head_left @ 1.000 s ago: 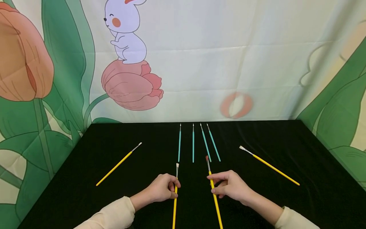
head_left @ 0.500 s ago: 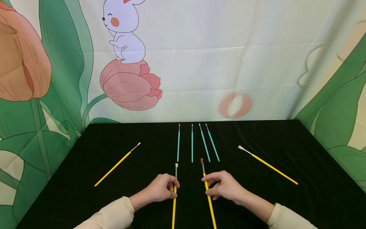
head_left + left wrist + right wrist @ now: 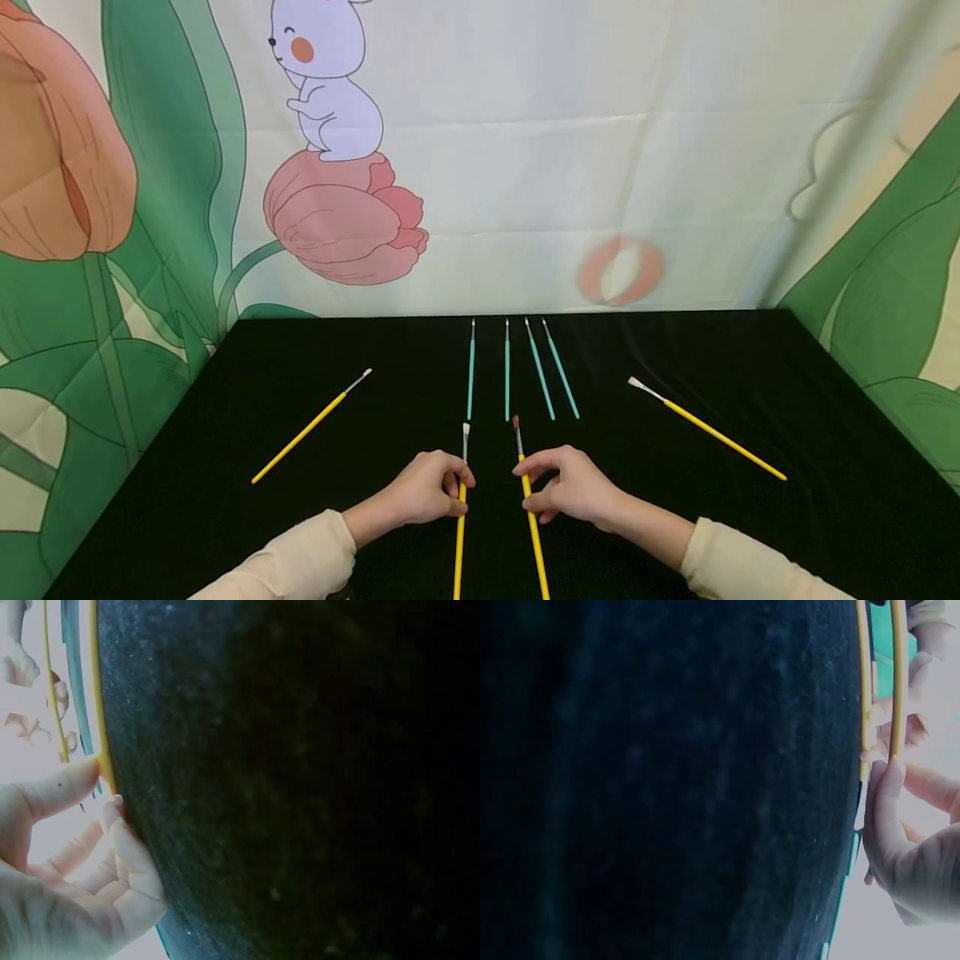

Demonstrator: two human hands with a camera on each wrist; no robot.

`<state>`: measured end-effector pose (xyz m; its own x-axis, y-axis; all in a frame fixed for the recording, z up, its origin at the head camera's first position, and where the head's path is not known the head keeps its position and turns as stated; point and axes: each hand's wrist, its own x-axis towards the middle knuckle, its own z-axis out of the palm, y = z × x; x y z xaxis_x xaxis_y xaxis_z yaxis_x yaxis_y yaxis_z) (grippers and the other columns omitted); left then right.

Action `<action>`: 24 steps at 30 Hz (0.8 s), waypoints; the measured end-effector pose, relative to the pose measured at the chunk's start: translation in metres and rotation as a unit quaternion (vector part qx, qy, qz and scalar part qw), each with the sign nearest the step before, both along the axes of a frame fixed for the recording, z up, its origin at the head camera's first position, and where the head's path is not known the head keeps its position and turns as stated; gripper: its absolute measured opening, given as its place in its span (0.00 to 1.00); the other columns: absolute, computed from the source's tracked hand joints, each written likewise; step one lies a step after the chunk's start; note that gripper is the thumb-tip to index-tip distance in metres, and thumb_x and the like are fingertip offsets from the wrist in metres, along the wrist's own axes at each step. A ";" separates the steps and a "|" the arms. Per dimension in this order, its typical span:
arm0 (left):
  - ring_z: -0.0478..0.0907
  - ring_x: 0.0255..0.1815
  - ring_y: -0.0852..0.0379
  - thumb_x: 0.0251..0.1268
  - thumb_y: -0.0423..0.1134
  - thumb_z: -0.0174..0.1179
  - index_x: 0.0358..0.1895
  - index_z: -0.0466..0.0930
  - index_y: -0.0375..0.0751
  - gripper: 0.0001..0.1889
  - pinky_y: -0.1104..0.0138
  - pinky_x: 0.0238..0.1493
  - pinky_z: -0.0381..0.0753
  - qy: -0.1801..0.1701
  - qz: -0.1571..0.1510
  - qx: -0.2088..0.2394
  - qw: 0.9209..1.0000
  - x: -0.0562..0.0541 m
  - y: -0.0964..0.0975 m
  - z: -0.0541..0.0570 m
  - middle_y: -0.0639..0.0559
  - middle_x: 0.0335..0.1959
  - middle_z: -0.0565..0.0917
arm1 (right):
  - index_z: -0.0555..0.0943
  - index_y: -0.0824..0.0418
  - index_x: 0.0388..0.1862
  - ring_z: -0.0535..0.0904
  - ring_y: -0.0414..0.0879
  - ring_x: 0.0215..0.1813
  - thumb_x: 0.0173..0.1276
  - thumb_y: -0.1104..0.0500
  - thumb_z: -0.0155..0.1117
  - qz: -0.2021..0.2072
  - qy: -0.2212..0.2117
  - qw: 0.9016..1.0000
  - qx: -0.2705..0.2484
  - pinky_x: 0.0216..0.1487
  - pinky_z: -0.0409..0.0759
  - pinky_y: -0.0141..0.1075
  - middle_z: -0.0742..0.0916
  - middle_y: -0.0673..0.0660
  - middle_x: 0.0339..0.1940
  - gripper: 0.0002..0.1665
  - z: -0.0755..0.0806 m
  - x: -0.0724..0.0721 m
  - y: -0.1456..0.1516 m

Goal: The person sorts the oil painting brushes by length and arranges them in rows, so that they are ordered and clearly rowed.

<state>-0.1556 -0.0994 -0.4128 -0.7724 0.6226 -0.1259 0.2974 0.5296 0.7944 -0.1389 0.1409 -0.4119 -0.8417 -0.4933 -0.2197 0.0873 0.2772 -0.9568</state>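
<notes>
My left hand (image 3: pixel 430 487) pinches a yellow-handled paintbrush (image 3: pixel 460 542) with pale bristles pointing away from me. To its right, my right hand (image 3: pixel 567 486) pinches another yellow-handled brush (image 3: pixel 536 542), whose bristles are reddish brown and which tilts slightly left at its tip. The two brushes stand close side by side, apart from each other. In the left wrist view, thumb and fingertips meet on the yellow handle (image 3: pixel 97 682). The right wrist view has the fingers on their own yellow handle (image 3: pixel 898 682), with the other hand behind.
Beyond the hands, several thin turquoise brushes (image 3: pixel 507 371) lie on the black cloth (image 3: pixel 420 375). One yellow brush (image 3: pixel 303 435) lies slanted at left, another yellow brush (image 3: pixel 723 439) at right. A printed curtain (image 3: pixel 510 183) hangs behind the table.
My right hand has moved left with its brush, bringing it nearer the left brush and more upright in view. The left hand and its brush stay about where they were.
</notes>
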 end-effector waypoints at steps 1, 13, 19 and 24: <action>0.69 0.18 0.63 0.47 0.27 0.64 0.37 0.79 0.33 0.11 0.73 0.20 0.69 -0.001 0.000 -0.002 1.000 0.000 0.000 0.000 0.54 0.19 0.73 | 0.75 0.72 0.50 0.80 0.44 0.25 0.52 0.71 0.64 0.001 -0.002 1.000 0.001 0.30 0.81 0.39 0.77 0.61 0.39 0.23 0.000 0.000 -0.001; 0.68 0.18 0.64 0.46 0.28 0.64 0.38 0.79 0.34 0.12 0.73 0.20 0.68 -0.001 0.000 0.000 1.000 -0.001 0.000 -0.001 0.54 0.19 0.73 | 0.75 0.71 0.50 0.80 0.43 0.25 0.52 0.71 0.63 -0.001 -0.021 1.000 0.007 0.31 0.81 0.38 0.75 0.61 0.43 0.23 -0.005 0.000 -0.015; 0.68 0.17 0.63 0.47 0.28 0.65 0.37 0.79 0.34 0.11 0.73 0.20 0.68 -0.001 0.000 -0.001 1.000 0.000 0.001 -0.002 0.55 0.18 0.73 | 0.76 0.71 0.49 0.80 0.43 0.24 0.52 0.71 0.64 -0.006 -0.016 1.000 0.014 0.31 0.81 0.37 0.73 0.61 0.46 0.23 -0.007 0.000 -0.021; 0.67 0.17 0.64 0.47 0.28 0.64 0.37 0.79 0.34 0.11 0.73 0.19 0.67 0.001 0.001 0.001 1.000 -0.001 0.001 -0.002 0.55 0.18 0.73 | 0.77 0.70 0.47 0.79 0.43 0.23 0.50 0.71 0.66 -0.009 -0.001 1.000 0.026 0.30 0.81 0.37 0.71 0.61 0.48 0.22 -0.009 -0.001 -0.025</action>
<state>-0.1565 -0.0986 -0.4147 -0.7736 0.6215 -0.1239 0.2974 0.5287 0.7950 -0.1398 0.1163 -0.4208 -0.8501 -0.4659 -0.2455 0.0939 0.3247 -0.9412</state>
